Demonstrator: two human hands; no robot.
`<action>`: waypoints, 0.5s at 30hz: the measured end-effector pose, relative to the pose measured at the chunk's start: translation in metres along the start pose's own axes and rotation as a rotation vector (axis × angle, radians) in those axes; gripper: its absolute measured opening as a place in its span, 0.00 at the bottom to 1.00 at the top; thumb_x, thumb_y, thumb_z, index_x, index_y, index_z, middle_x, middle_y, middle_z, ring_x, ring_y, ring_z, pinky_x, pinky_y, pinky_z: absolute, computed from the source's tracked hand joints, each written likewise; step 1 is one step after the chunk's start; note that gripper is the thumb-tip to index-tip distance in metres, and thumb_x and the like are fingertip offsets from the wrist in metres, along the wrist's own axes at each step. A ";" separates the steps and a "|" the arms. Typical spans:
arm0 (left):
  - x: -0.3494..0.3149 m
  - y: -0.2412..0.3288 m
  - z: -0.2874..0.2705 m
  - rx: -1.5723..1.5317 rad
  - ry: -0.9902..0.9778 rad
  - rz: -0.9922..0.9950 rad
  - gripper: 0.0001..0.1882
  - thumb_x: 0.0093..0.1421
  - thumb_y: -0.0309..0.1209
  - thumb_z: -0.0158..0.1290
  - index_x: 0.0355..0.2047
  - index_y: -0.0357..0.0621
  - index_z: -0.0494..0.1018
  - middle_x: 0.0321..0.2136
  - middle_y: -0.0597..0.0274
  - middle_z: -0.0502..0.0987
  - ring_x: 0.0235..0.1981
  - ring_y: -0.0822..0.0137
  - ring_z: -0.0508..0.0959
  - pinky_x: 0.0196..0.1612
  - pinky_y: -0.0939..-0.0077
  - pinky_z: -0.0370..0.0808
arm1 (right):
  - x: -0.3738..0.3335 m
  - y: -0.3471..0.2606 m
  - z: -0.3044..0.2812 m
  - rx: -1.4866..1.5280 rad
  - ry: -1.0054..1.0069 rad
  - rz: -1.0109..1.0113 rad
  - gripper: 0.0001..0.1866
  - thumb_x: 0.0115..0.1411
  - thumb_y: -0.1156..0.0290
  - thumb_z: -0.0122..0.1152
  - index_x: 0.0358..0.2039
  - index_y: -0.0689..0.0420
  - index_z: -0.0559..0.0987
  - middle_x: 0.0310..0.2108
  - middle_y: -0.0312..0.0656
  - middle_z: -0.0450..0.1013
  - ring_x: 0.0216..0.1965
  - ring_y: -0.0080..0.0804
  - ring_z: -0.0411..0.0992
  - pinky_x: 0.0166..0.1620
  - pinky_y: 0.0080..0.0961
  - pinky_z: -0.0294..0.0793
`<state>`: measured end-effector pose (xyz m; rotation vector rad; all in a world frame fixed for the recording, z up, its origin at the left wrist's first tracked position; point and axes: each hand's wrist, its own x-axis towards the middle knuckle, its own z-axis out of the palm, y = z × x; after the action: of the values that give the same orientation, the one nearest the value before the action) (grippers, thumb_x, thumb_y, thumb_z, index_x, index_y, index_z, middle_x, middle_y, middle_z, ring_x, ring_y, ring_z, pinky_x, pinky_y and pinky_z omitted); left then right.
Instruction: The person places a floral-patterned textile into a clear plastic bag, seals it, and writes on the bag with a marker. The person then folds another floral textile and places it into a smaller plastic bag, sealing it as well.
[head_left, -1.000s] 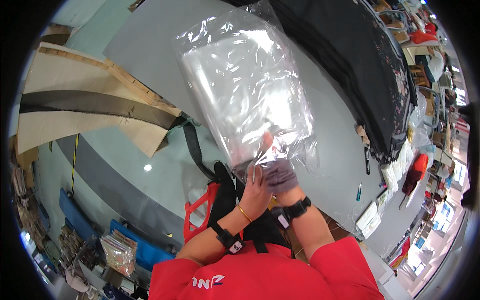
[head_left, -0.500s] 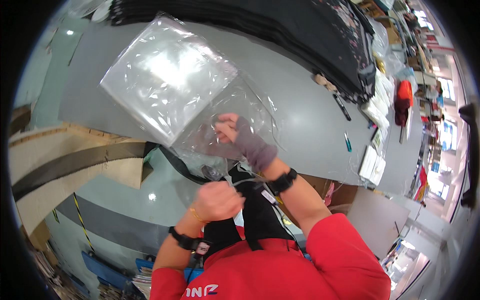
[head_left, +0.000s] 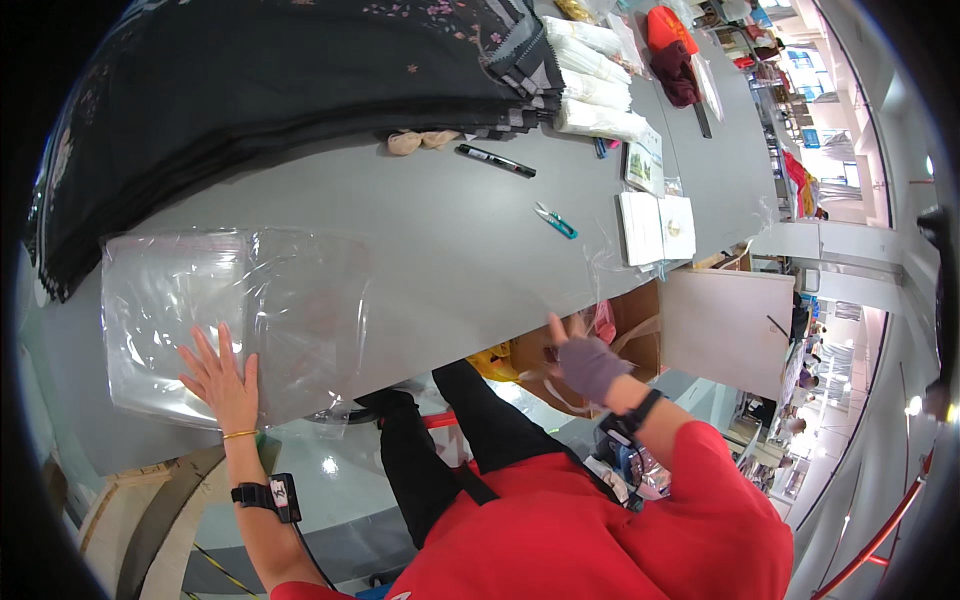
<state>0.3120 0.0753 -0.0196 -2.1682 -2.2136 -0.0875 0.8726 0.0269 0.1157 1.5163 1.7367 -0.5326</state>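
Observation:
My left hand (head_left: 225, 385) lies with its fingers spread on a stack of clear plastic bags (head_left: 170, 290) at the table's left front. A looser sheet of clear plastic (head_left: 310, 310) extends from the stack to the right. My right hand (head_left: 588, 365), in a purple-grey fingerless glove, hovers just off the table's front edge. Its visible fingers stick out apart and nothing shows in them. Below it stands an open cardboard box (head_left: 640, 315) with something pink inside.
Folded black flowered cloth (head_left: 300, 90) is piled along the back of the grey table (head_left: 430, 260). A black marker (head_left: 497, 160) and teal thread snips (head_left: 556, 220) lie mid-table. White packets (head_left: 600, 90) and white pads (head_left: 656, 228) sit farther right. A yellow bag (head_left: 493, 362) shows below the edge.
My view has swung to the right. My left hand has gone from a closed shape near my lap onto the bag stack, fingers spread. My right hand has left the plastic and moved right.

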 end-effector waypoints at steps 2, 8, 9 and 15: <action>0.007 0.010 -0.001 0.010 -0.082 -0.066 0.38 0.68 0.48 0.52 0.76 0.69 0.52 0.78 0.59 0.43 0.77 0.39 0.39 0.71 0.28 0.38 | -0.008 0.046 -0.009 0.091 -0.217 0.001 0.29 0.65 0.50 0.60 0.55 0.63 0.75 0.36 0.54 0.80 0.43 0.53 0.80 0.49 0.44 0.78; 0.004 0.046 -0.015 -0.061 -0.018 -0.062 0.33 0.70 0.43 0.51 0.73 0.59 0.59 0.75 0.51 0.51 0.75 0.41 0.48 0.73 0.37 0.45 | 0.126 0.154 -0.095 0.447 0.635 0.223 0.13 0.68 0.60 0.58 0.38 0.57 0.80 0.33 0.52 0.80 0.37 0.55 0.78 0.40 0.46 0.77; -0.002 0.052 -0.018 -0.100 0.030 -0.065 0.32 0.70 0.42 0.51 0.73 0.55 0.60 0.74 0.50 0.53 0.75 0.41 0.50 0.73 0.39 0.46 | 0.150 0.160 -0.106 0.526 0.768 0.220 0.12 0.66 0.61 0.61 0.38 0.56 0.81 0.34 0.51 0.79 0.35 0.56 0.78 0.40 0.45 0.77; -0.018 0.108 -0.059 -0.269 0.221 -0.166 0.24 0.67 0.29 0.53 0.63 0.40 0.70 0.69 0.48 0.61 0.68 0.44 0.62 0.70 0.47 0.58 | 0.244 0.098 -0.157 0.217 0.778 -0.288 0.13 0.61 0.62 0.66 0.41 0.57 0.81 0.41 0.46 0.76 0.44 0.48 0.75 0.46 0.42 0.76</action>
<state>0.4198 0.0556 0.0393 -1.9660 -2.3592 -0.6322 0.9222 0.3205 0.0452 1.7727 2.5872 -0.2836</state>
